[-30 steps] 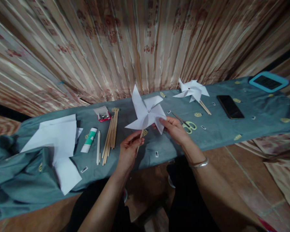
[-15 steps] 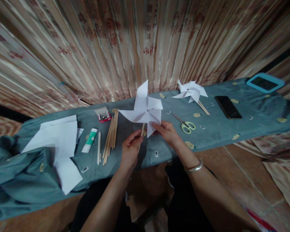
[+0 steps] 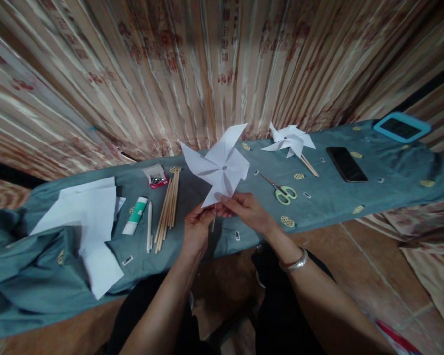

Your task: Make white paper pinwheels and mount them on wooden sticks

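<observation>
The left hand (image 3: 196,228) gripped the stick (image 3: 212,225), seemingly bracing the pinwheel (image 3: 226,164); the right hand (image 3: 247,213) pinched its lower blade (image 3: 217,191).

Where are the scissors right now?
In the head view, the scissors lie on the cloth right of centre, between the right hand and the phone, nearer the person than the lying pinwheel.

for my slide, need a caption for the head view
Left hand and right hand hold a paper pinwheel over a blue-green cloth.
</observation>
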### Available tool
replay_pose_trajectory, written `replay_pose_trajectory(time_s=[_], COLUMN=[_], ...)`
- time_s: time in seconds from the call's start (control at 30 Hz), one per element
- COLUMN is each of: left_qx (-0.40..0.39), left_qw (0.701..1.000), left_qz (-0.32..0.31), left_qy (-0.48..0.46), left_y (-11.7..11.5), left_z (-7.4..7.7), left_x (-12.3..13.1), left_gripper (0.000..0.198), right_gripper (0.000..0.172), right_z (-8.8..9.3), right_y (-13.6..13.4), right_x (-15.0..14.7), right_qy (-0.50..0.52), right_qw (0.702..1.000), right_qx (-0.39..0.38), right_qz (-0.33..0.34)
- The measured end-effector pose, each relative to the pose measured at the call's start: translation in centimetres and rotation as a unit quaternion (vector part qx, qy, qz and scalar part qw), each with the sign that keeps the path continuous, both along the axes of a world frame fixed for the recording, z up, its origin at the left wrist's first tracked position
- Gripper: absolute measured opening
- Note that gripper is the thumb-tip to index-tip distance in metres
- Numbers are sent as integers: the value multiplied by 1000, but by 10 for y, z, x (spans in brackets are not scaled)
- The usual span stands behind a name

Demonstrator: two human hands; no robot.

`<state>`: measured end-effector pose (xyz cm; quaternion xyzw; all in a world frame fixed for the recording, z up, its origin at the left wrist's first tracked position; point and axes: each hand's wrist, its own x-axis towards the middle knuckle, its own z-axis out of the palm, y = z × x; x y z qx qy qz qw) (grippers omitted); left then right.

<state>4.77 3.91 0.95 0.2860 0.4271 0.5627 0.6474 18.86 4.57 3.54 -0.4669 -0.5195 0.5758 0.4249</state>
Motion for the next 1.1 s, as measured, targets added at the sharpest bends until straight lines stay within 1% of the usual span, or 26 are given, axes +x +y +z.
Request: replay_pose_trajectory(time_s=[0.07, 0.13, 0.2, 0.27, 0.3, 0.37, 0.4, 0.43, 0.47, 0.53, 0.63, 0.73, 0.9, 1.1], left_qx=[-7, -7, -4, 1, 3, 4, 3, 1, -1, -1, 1, 1, 2, 16], left_qw=[1000, 1000, 999, 999, 999, 999, 999, 999, 999, 999, 999, 999, 1000, 998], left_qz=[8, 15, 19, 16, 11, 1, -4, -8, -12, -16, -15, -11, 3, 12], left_qy=[12, 26, 37, 42, 43, 41, 40, 40, 40, 39, 35, 33, 29, 56], left_y=[1, 2, 3, 3, 3, 2, 1, 1, 0, 0, 0, 1, 3, 7], left_z=[0, 1, 1, 1, 2, 2, 2, 2, 1, 2, 3, 5, 5, 0], left_x=[-1, -2, -4, -6, -7, -8, -9, -9, -9, -9, -9, -9, -10, -10], left_gripper=[23, 24, 24, 25, 24, 24, 24, 24, 24, 24, 24, 25, 28, 27], right_gripper=[57, 55, 56, 56, 54, 45, 41, 40, 40, 39, 32, 28, 30, 34], right_z=[2, 5, 10, 15, 16, 18, 18, 17, 16, 13, 10, 9, 10, 9], right_y=[-4, -7, -10, -9, -8, -3, 0, 3, 6, 10, 13, 14, 13, 8], right_x=[3, 10, 20, 33, 39, 50, 55, 58, 60, 61, 57, 52, 43, 34], right_qy=[-28, -51, -52, -35, -27, -16, -13, -8, -1, 16, 35, 33, 21, -16], right_qw=[1000, 999, 997, 990, 979, 948, 935, 929, 929, 940, 954, 958, 962, 971], right_qx=[8, 18, 35, 66, 85, 117, 125, 126, 123, 110, 95, 91, 80, 81], right_qz=[10, 6, -33, -123, -181, -297, -331, -348, -349, -322, -283, -270, -260, -225])
